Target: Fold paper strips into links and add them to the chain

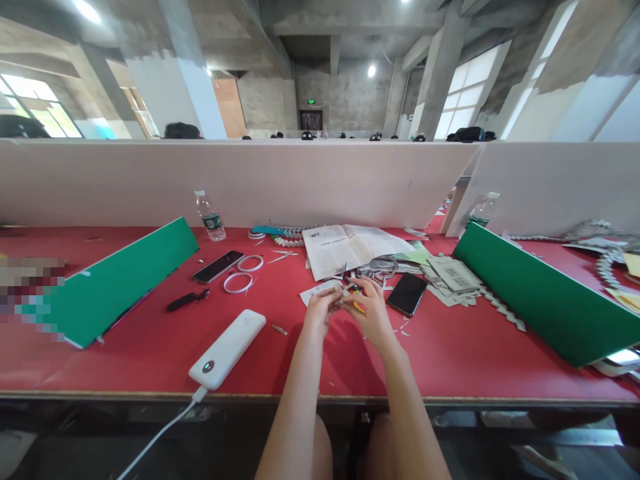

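Note:
My left hand (323,308) is closed, its fingertips pinching a small piece of paper (345,292). Close beside it, my right hand (371,310) curls around yellow-handled scissors (358,304), whose blades are mostly hidden by the fingers. The two hands nearly meet above the red table. Under the left fingertips lies a white sheet (311,293). Just beyond the hands spreads an opened printed sheet (345,247) over a heap of paper strips (380,267). Small cut scraps (403,328) are scattered to the right of my right hand.
A black phone (407,295) and stacked paper pieces (455,275) lie to the right. On the left are a white power bank (229,348), tape rolls (239,283), another phone (219,267), a black-handled tool (187,300) and a bottle (211,217). Green boards (135,283) flank the red table (450,360).

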### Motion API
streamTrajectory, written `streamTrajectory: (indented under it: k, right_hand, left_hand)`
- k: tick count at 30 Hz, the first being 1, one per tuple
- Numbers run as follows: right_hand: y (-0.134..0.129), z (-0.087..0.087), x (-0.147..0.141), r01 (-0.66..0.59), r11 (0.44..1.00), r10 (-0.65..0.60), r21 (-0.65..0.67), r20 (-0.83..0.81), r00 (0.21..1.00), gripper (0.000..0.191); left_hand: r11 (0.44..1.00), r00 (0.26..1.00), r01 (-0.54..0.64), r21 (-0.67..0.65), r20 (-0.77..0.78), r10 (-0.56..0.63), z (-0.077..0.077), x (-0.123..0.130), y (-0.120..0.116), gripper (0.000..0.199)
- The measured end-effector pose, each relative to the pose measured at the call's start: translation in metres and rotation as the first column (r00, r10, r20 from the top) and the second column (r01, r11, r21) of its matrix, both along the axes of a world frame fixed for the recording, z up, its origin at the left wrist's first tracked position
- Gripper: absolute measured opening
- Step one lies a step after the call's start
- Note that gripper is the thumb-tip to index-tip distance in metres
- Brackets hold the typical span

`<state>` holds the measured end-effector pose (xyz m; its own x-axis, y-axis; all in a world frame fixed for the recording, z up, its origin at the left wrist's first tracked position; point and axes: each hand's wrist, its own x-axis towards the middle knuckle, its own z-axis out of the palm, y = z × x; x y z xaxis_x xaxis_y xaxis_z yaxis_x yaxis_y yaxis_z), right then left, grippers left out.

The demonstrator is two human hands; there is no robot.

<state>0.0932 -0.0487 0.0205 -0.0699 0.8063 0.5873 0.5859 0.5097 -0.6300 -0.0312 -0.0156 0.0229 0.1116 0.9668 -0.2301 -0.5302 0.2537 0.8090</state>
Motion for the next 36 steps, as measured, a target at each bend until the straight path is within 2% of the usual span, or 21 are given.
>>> streamTrajectory:
  k: [4, 8, 17, 26, 31, 33, 36]
  right_hand:
    - [-0.003, 0.004, -0.006, -0.086, 0.995, 0.088, -0.047, 0.031, 0.996, 0.008]
    - [-0.005, 0.007, -0.012, -0.174, 0.981, 0.179, -0.089, 0.051, 0.982, 0.010]
    - [-0.008, 0.009, -0.017, -0.175, 0.981, 0.176, -0.077, 0.005, 0.984, 0.008]
    - [-0.012, 0.011, -0.022, -0.210, 0.972, 0.212, -0.105, 0.007, 0.977, 0.008]
    - [-0.020, 0.016, -0.021, -0.311, 0.936, 0.296, -0.164, -0.112, 0.949, 0.004]
    - [-0.019, 0.016, -0.021, -0.293, 0.947, 0.269, -0.134, -0.173, 0.948, 0.013]
    - [-0.015, 0.013, -0.016, -0.220, 0.974, 0.204, -0.061, -0.205, 0.957, 0.041]
  left_hand:
    - [0.997, 0.998, -0.057, 0.054, -0.015, 0.058, 0.002, -0.007, -0.003, 0.029]
    - [0.988, 0.990, -0.135, 0.074, -0.023, 0.137, -0.002, -0.011, -0.005, 0.032]
    - [0.910, 0.918, -0.388, 0.145, -0.027, 0.395, -0.007, 0.001, -0.002, 0.027]
    - [0.872, 0.882, -0.472, 0.130, 0.077, 0.465, -0.019, 0.002, 0.004, 0.018]
    - [0.789, 0.797, -0.603, 0.113, 0.050, 0.602, -0.016, -0.007, 0.010, 0.019]
    - [0.824, 0.833, -0.551, 0.129, 0.034, 0.552, -0.015, -0.008, 0.009, 0.021]
    - [0.895, 0.906, -0.418, 0.155, 0.003, 0.423, -0.015, -0.003, 0.002, 0.025]
